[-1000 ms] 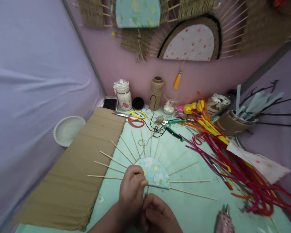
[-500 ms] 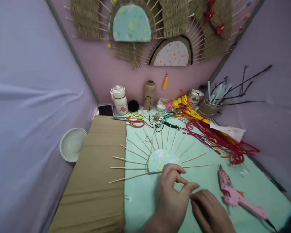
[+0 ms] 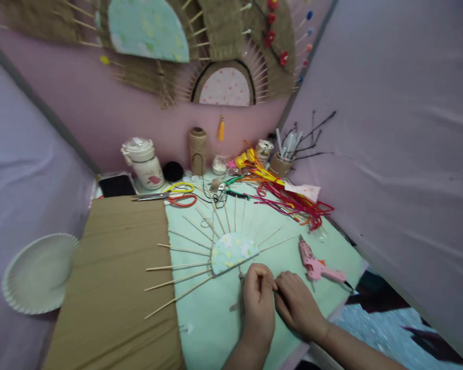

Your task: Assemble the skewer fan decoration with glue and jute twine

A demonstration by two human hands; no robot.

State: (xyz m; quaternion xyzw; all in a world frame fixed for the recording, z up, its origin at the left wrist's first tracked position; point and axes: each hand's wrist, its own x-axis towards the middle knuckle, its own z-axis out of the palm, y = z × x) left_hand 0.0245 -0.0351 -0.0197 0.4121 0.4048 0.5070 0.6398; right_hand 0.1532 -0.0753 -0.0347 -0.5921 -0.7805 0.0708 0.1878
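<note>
My left hand (image 3: 259, 306) is closed in a pinch just below the blue floral half-circle (image 3: 233, 252), from which thin wooden sticks (image 3: 189, 249) fan out. My right hand (image 3: 300, 307) is closed too, its fingertips meeting those of my left hand. Whatever lies between the fingertips is too small or hidden to make out. A thin brownish piece (image 3: 241, 278), unclear in kind, shows at the left edge of my left hand, under the half-circle's straight side. Some of the left sticks reach over the cardboard (image 3: 116, 288).
A pink glue gun (image 3: 320, 268) lies right of my hands. Scissors (image 3: 181, 200), a twine spool (image 3: 198, 151), a white bottle (image 3: 143, 164), green-handled pliers (image 3: 235, 194) and bundled red and yellow pipe cleaners (image 3: 293, 198) line the back. A white paper plate (image 3: 38, 275) is at far left.
The view has swung right. My left hand's spread thumb and fingers have closed together, and both hands have moved a little away from the half-circle. The brownish piece now shows beside my left hand.
</note>
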